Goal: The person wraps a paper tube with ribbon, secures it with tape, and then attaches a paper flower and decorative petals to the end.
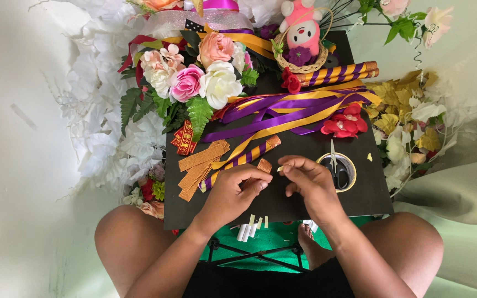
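Close to my lap, on the near edge of the black board (305, 204), both my hands meet over a small glittery orange strip (264, 165). My left hand (234, 190) is curled with thumb and forefinger pinched at the strip's lower end, and my right hand (310, 182) pinches something tiny and pale at its fingertips just beside it; I cannot tell whether that is a backing paper or tape. I judge the step in hand to be peeling or sticking this one strip, so the next move calls for a steady pinch and a clean pull without creasing it.

Just left lie more cut orange strips (200, 165) and a purple-and-gold striped roll (241, 160). To the right, scissors (335, 165) rest in a tape ring (338, 172). Beyond, loose purple and gold ribbons (293, 110) cross the board, with the artificial flowers (200, 77) and a small basket holding a pink plush toy (303, 27) farthest off.
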